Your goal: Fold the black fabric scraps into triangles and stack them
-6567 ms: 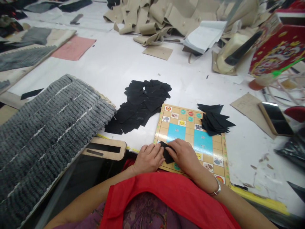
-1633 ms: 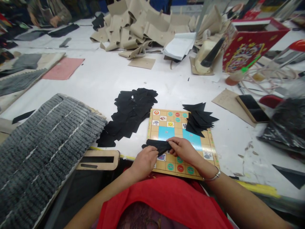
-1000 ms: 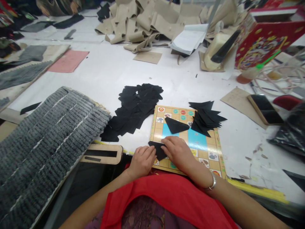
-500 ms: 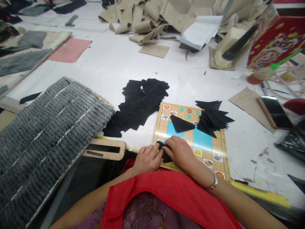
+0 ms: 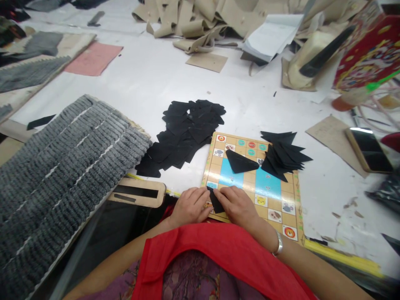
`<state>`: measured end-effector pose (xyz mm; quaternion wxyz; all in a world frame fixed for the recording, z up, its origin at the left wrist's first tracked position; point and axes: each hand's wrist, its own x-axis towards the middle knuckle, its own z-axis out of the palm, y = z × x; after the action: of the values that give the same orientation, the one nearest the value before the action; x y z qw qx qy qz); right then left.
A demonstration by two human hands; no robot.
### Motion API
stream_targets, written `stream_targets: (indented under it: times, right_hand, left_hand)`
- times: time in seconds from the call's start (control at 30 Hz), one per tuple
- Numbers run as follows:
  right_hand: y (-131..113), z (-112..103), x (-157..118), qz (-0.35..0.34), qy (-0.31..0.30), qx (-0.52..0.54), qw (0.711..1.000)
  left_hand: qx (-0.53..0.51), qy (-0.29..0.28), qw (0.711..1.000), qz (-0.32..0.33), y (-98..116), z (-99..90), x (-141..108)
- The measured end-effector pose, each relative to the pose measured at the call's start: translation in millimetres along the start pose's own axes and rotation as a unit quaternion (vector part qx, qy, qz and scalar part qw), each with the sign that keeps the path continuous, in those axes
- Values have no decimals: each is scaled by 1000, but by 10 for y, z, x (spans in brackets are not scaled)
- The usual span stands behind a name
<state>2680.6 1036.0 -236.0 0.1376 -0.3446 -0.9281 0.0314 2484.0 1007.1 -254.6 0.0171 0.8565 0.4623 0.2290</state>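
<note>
A small black piece of fabric or thin leather (image 5: 216,203) lies at the near left corner of a printed game board (image 5: 275,203). My left hand (image 5: 191,205) has its fingers curled together at the piece's left edge. My right hand (image 5: 238,205) presses its fingertips on the right side of the same piece, fingers bent and close together. Just beyond my hands rests a single folded black piece (image 5: 240,161). A fanned stack of pointed black pieces (image 5: 281,156) overlaps the board's far right side. Farther left spreads a heap of flat black pieces (image 5: 187,129).
Grey ribbed knit fabric (image 5: 75,179) covers the left, beside a slotted wooden template (image 5: 140,193). Beige pieces (image 5: 200,27) are heaped at the back. A phone (image 5: 368,149), a white bottle (image 5: 308,62) and a red box (image 5: 371,54) stand or lie at right.
My fingers have shifted on the black piece, and more of it now shows between my hands. My left fingers are more curled. The whole view has moved slightly.
</note>
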Motion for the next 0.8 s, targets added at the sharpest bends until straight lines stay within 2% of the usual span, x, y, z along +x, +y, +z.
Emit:
stream_targets:
  times: [0.27,0.33,0.43,0.53,0.63,0.8]
  right_hand:
    - [-11,-34,8,-2,-44,-21,999]
    - [-9,-33,11,-5,-41,-26,999]
    - [-16,-24,41,-8,-32,-34,999]
    - [-20,-16,76,-10,-16,-29,999]
    - [11,-33,49,-15,9,-15,1000]
    - [133,-105,-171,-35,36,6,999]
  left_hand:
    - [74,-59,995,-21,-41,-66,54]
    - [77,-47,995,-38,-92,-103,44]
    - [73,0,995,-66,-150,-116,30]
    - [35,24,999,-14,-127,-53,43]
    - [-1,9,999,43,-61,26,67]
    - [-3,12,998,58,-44,59,56]
